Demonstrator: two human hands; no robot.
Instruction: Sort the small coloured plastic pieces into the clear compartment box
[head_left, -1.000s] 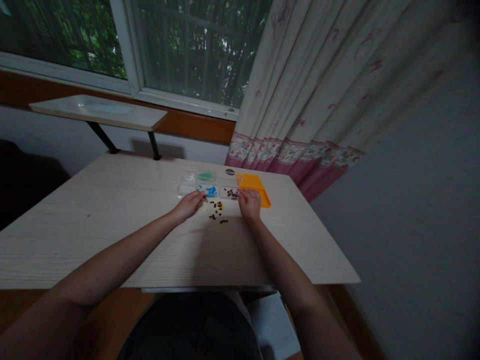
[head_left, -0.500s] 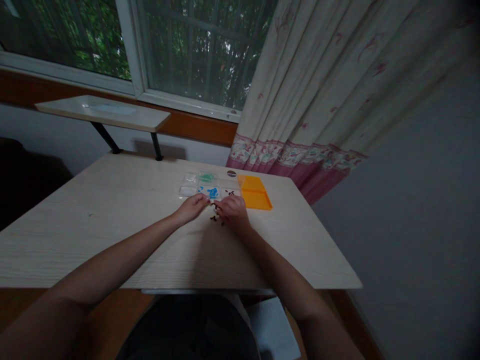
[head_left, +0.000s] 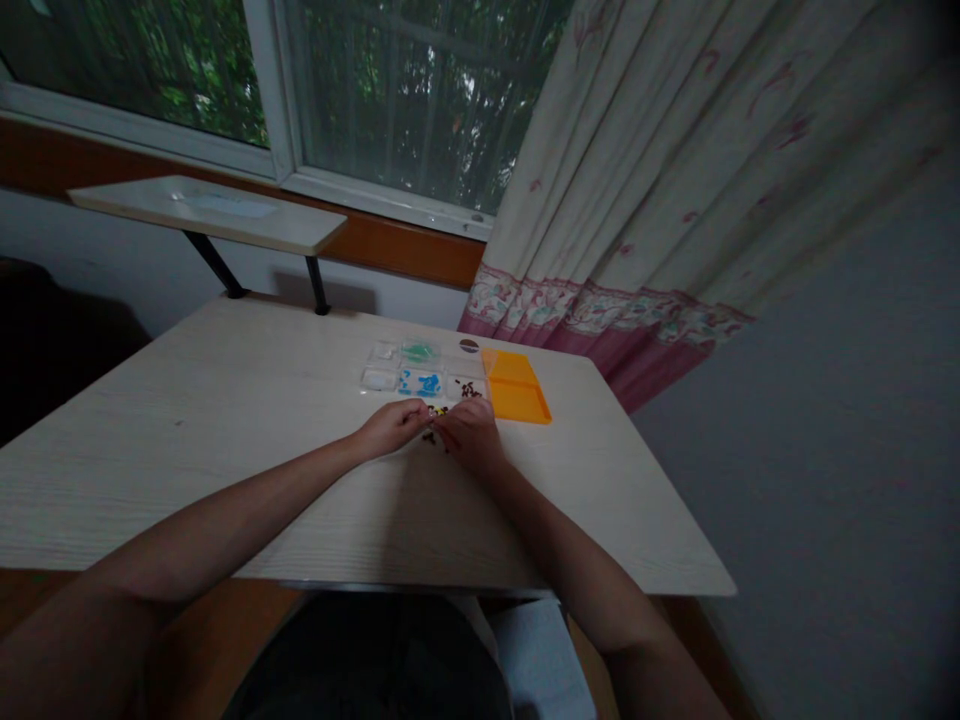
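Over the middle of the table, my left hand (head_left: 394,426) and my right hand (head_left: 472,432) meet with fingertips close together. Between them is a small black-and-yellow piece (head_left: 439,411), pinched from both sides; its exact kind is too small to make out. Just below my fingers, a few dark brown bits (head_left: 429,438) lie on the table. Beyond the hands stands a clear divided tray (head_left: 365,388). It holds blue pieces (head_left: 428,384), green pieces (head_left: 418,352) and dark brown pieces (head_left: 468,390) in separate compartments.
An open orange box (head_left: 517,385) lies right of the tray. Behind the tray sits a small round dark item (head_left: 469,346). A raised shelf (head_left: 217,215) on black legs stands at the table's back left. A curtain (head_left: 600,200) hangs behind the right side.
My fingers have shifted and the yellow part between them now shows. More brown pieces in the tray are uncovered. The whole view has tilted slightly.
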